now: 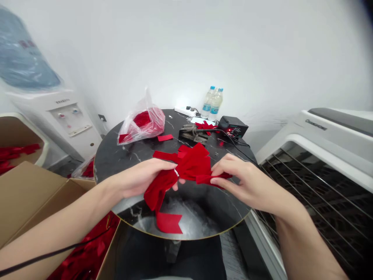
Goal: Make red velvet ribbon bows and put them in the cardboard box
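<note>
A red velvet ribbon bow [194,161] is held over the near half of a round black marbled table [204,217]. My left hand [151,175] grips it near its middle, thumb on top beside a small shiny silvery piece [176,172]; some fingertips show underneath. One ribbon tail with a notched end hangs down toward the table's front edge. At the right side, my right hand [233,175] pinches another ribbon tail [205,179] between thumb and fingers. Behind the bow, a short red strip [165,137] lies on the table.
A plastic bag [154,124] of red pieces sits at the back left. At the back right are a soldering-type tool in a holder [194,133], a black control box [233,126], two water bottles [214,103] and a power strip [185,111]. A cardboard box [37,198] stands left, an air cooler [326,155] right.
</note>
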Tool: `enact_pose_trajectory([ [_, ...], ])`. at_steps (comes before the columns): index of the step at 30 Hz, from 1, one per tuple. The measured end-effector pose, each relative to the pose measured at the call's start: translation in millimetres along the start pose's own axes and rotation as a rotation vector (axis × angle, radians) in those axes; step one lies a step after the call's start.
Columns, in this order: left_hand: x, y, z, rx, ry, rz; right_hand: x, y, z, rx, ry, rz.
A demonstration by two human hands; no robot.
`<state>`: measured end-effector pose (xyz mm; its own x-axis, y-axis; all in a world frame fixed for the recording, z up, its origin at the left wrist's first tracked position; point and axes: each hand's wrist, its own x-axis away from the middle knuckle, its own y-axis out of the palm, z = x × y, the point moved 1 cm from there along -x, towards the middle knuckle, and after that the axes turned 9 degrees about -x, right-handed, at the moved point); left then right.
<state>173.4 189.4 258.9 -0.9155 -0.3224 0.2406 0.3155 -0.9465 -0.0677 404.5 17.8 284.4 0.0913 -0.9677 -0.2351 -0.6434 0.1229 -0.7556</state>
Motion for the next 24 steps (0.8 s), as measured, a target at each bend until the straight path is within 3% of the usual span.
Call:
enact_pose_trajectory([
  [2,-3,2.0,-3,0.092,-0.019,0.031,0,-5,1,0.077,-0.098,0.053],
  [4,-6,3.8,-5,0.176,-0.025,0.058,6,1,-3,0.122,-0.149,0.250],
  [7,-11,7.9,-9,0.333,-0.029,0.103,18,36,-17,-0.126,0.000,0.700],
  [9,-14,11.9,-11,0.408,-0.016,0.123,18,70,-26,-0.457,0.160,0.856],
  [12,-17,17.7,-14,0.415,0.053,0.104,1,112,-32,-0.796,0.294,0.723],
  [14,-17,19.8,-16,0.379,0.098,0.082,-12,124,-31,-0.899,0.341,0.680],
  [24,-8,16.5,-25,-0.051,0.186,0.221,-20,128,-28,-0.914,0.439,0.670],
])
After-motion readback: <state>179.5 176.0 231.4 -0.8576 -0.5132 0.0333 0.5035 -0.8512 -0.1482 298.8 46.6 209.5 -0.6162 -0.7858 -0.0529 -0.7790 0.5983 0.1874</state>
